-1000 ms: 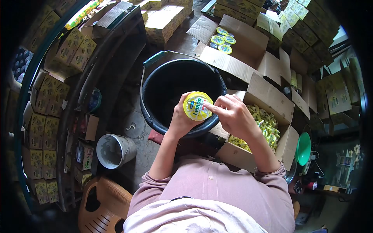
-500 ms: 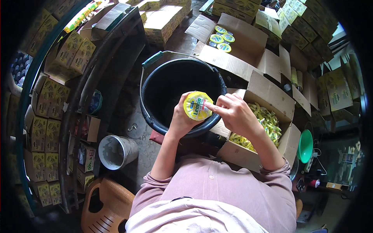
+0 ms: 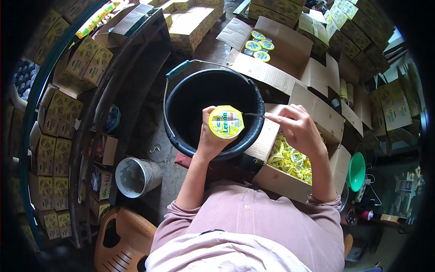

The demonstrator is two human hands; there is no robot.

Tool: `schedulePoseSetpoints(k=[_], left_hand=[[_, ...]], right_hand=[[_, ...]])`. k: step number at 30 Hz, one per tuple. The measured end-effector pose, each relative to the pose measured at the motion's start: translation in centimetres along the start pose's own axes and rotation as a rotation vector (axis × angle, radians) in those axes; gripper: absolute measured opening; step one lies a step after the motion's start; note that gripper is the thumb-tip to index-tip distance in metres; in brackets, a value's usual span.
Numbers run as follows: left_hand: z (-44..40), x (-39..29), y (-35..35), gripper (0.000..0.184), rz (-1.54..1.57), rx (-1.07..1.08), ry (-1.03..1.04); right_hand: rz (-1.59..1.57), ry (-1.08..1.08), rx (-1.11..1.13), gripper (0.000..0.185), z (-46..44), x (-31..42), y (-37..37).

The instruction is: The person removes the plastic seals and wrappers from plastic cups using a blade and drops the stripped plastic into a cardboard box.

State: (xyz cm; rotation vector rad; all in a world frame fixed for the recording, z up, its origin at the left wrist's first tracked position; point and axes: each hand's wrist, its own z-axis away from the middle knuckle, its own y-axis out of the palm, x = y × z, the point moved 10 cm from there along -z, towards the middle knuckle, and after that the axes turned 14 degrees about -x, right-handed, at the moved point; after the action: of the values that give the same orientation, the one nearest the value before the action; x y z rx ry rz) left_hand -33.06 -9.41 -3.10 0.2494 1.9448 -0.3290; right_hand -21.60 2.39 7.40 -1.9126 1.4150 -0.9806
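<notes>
My left hand (image 3: 211,144) is closed around a sealed plastic cup (image 3: 226,122), its yellow lid printed "Lemon" turned up toward me. The cup is over the mouth of a large black bucket (image 3: 181,147) with a wire handle. To the right, my right hand (image 3: 297,129) has its thumb and index finger pinched together. A thin strip (image 3: 254,114) runs from those fingertips toward the lid's right edge; whether it still joins the lid I cannot tell. Under that hand stands an open carton (image 3: 283,181) holding many yellow strips (image 3: 290,158).
An open carton (image 3: 285,47) with several lidded cups (image 3: 260,45) lies beyond the bucket. A grey pail (image 3: 136,177) and a brown plastic chair (image 3: 127,235) are at left, beside shelves of yellow boxes (image 3: 54,149). A green bowl (image 3: 356,171) is at right.
My right hand has moved right, away from the cup's lid, and the thin strip now shows between them. The cup has shifted slightly left in my left hand.
</notes>
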Motion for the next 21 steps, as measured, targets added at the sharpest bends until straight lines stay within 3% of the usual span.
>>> schedulePoseSetpoints(k=[5,9,14,21], left_hand=[[-0.1,0.5,-0.3,0.077,0.079,-0.041,-0.019],[0.0,1.1,-0.7,0.077,0.107,-0.105,0.008],[-0.3,1.6,-1.5,0.075,0.05,-0.155,0.017],[-0.5,1.1,-1.4,0.073,0.131,-0.148,-0.023]], right_hand=[[-0.06,0.247,-0.184,0.041,-0.7,-0.6,-0.6],[-0.287,0.377,-0.283,0.036,-1.0,-0.3,0.8],[-0.352,0.449,-0.194,0.033,-1.4,1.5,3.4],[-0.291,0.349,-0.128,0.033,-1.8,3.3,5.1]])
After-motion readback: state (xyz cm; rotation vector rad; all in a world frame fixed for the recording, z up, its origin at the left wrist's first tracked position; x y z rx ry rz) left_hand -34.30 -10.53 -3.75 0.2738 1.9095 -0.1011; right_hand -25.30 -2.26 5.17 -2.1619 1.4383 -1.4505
